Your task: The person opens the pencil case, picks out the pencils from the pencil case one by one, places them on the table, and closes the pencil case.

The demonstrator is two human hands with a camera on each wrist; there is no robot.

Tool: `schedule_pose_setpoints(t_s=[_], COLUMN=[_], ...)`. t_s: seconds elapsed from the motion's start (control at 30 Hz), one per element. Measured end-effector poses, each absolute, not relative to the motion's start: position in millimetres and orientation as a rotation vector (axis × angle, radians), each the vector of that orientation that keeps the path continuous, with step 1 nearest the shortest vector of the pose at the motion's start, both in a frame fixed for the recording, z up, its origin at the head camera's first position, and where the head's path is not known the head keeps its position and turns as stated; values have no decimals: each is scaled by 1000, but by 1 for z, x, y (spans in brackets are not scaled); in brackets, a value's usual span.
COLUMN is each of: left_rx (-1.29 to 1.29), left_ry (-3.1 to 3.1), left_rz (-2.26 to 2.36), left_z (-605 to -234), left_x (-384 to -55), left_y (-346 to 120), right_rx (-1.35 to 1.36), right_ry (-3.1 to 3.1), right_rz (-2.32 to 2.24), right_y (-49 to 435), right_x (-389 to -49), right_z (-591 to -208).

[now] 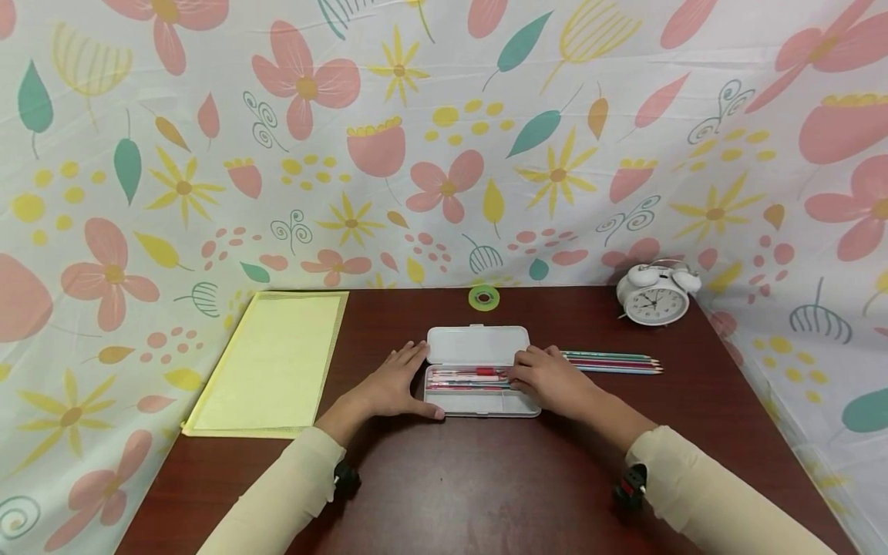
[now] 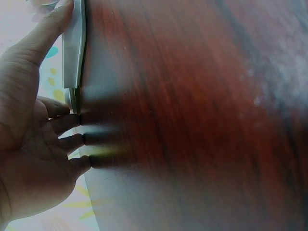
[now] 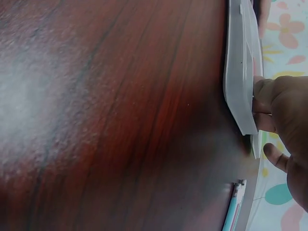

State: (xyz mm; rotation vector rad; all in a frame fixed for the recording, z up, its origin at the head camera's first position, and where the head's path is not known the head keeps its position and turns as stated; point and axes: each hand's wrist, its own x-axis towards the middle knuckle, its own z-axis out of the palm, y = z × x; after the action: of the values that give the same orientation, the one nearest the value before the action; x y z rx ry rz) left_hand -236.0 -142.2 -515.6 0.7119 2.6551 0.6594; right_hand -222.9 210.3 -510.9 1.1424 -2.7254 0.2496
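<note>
A white pencil case [image 1: 463,401] lies unfolded on the table, its lid [image 1: 479,344] tipped back on the far side. Several pens and pencils [image 1: 461,378] fill its far compartment, among them one with a red part. At the case's left end, my left hand [image 1: 395,383] is spread, thumb on the near corner and fingers around the far side. My right hand [image 1: 555,381] reaches over the right end with bent fingers at the pens' ends. Whether those fingertips pinch anything is hidden. Several colored pencils [image 1: 617,363] lie to the right, just beyond that hand.
A yellow mesh zip pouch [image 1: 267,362] lies on the left of the dark wooden table [image 1: 458,486]. Near the back edge is a green roll of tape [image 1: 483,297]. A white alarm clock [image 1: 655,297] stands at the back right, before the flowered cloth [image 1: 444,154].
</note>
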Motion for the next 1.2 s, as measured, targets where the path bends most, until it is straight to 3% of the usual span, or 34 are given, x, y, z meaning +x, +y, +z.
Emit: schedule_pose_setpoints(t_s=[1.2], left_rx=[725], left_ry=[2665], left_rz=[639], left_z=[-517], left_x=[-237], left_y=[-144], right_rx=[1176], right_ry=[-2700], right_rz=[141], right_y=[199], right_x=[-228], right_z=[-514])
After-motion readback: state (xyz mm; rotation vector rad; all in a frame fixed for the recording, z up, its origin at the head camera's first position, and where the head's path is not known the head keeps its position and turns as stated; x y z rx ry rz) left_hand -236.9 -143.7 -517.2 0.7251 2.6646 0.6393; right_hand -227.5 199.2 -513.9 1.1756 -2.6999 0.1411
